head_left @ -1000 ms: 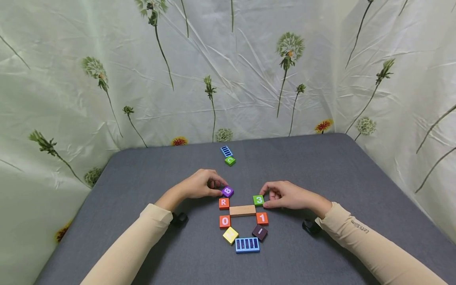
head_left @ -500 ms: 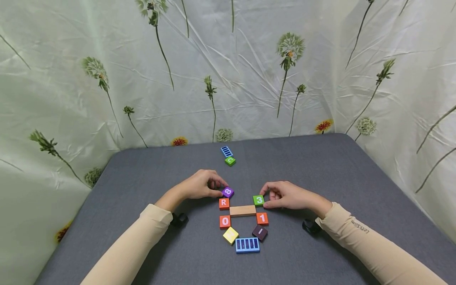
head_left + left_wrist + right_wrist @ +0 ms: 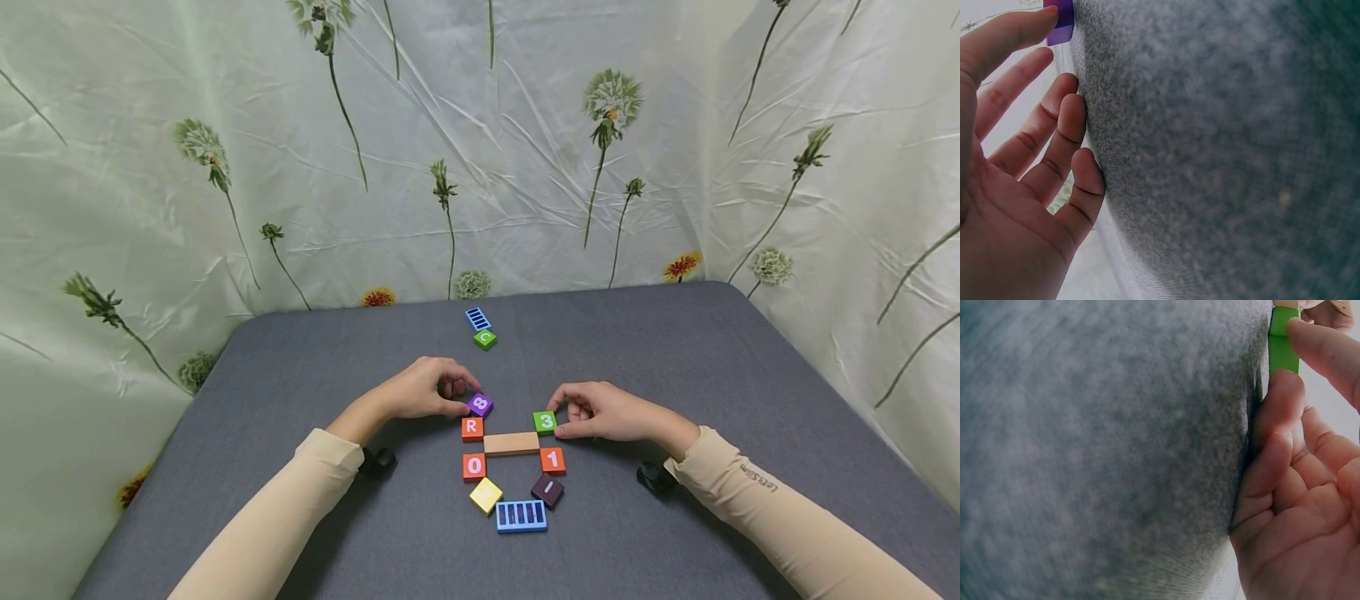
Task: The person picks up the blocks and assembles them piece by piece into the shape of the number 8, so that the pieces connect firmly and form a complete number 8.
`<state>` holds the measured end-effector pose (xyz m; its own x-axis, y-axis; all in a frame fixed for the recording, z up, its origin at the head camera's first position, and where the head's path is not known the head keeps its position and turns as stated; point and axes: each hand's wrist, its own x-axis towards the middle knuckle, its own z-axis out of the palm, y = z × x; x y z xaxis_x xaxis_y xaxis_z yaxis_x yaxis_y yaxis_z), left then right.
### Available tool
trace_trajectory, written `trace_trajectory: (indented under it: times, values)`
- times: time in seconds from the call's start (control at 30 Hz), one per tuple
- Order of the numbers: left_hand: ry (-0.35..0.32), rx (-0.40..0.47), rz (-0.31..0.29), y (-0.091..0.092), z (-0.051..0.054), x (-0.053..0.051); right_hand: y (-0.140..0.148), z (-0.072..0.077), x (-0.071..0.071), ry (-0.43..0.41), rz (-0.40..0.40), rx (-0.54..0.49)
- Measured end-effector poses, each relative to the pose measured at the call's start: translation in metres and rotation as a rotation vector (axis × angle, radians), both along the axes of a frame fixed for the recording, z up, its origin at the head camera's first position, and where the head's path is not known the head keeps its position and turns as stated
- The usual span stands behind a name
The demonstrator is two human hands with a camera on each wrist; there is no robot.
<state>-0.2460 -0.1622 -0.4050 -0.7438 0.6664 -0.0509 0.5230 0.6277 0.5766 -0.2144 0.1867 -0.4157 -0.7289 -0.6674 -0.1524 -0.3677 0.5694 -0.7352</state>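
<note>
My left hand (image 3: 426, 388) pinches a purple tile marked 8 (image 3: 480, 405) between thumb and index finger at its corners. In the left wrist view the thumb touches the purple tile (image 3: 1060, 31) and the other fingers rest near the cloth. My right hand (image 3: 611, 412) holds a green tile marked 3 (image 3: 545, 422), thumb and index finger at its right corners. The right wrist view shows the green tile's side (image 3: 1284, 355). Just below the purple tile lies an orange-red R tile (image 3: 472, 429). A plain wooden bar (image 3: 512, 444) spans between the two columns of tiles.
Nearer to me lie a 0 tile (image 3: 474, 467), a 1 tile (image 3: 552, 460), a yellow tile (image 3: 486, 496), a dark tile (image 3: 547, 490) and a blue slotted block (image 3: 521, 517). Farther back are a green C tile (image 3: 485, 339) and another blue slotted block (image 3: 477, 318) on the grey table (image 3: 337, 342).
</note>
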Motion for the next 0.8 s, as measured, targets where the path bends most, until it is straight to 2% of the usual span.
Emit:
trace_trajectory:
  times: [0.33,0.53,0.7,0.8]
  values:
    - [-0.032,0.033,0.001,-0.003,-0.002,-0.003,-0.001,0.000,-0.002,0.001,-0.002,0.008]
    - [-0.047,0.049,-0.001,-0.004,-0.005,-0.004,0.000,0.002,-0.004,-0.079,-0.034,0.012]
    - [-0.053,0.048,0.006,-0.003,-0.004,-0.003,0.003,0.006,-0.012,-0.141,-0.036,-0.015]
    - [-0.057,0.053,0.006,-0.003,-0.004,-0.003,0.006,0.011,-0.021,-0.129,-0.031,-0.032]
